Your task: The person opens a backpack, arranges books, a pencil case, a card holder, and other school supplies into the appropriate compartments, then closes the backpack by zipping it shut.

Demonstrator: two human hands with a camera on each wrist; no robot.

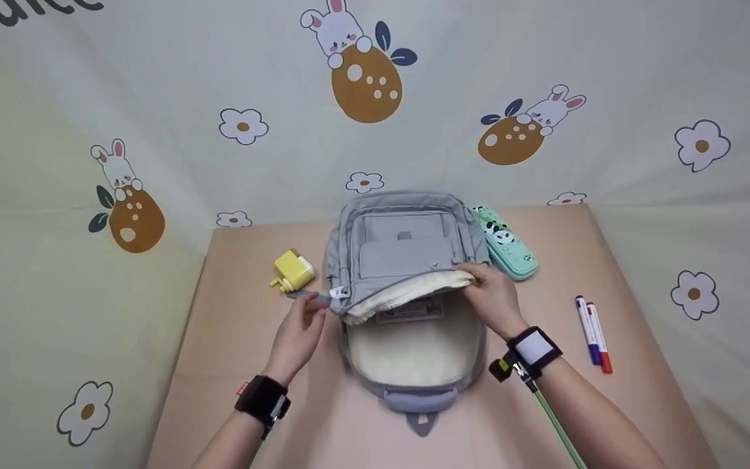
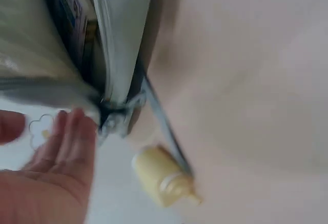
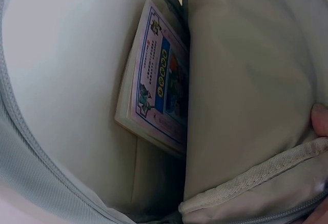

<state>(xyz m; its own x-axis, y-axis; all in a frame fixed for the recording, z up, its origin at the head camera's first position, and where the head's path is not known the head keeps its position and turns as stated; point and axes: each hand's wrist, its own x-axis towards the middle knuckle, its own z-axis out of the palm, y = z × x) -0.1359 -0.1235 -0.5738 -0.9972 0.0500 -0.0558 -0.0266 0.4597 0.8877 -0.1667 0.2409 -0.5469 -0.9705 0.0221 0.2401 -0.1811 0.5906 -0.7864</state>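
A grey backpack lies on the table, its main compartment unzipped and the pale lining exposed. My right hand pinches the raised edge of the front flap at its right side. Inside, a book with a pink and blue cover sits deep in the compartment, partly hidden by the flap lining. Beside the flap's left corner is my left hand, fingers extended and loosely bent, holding nothing. In the left wrist view, those fingertips are close to the zipper end; whether they touch the cloth I cannot tell.
Left of the backpack lies a yellow pencil sharpener with a crank, close to a grey strap. A mint panda pencil case rests against the bag's right side. Farther right are a blue marker and a red marker.
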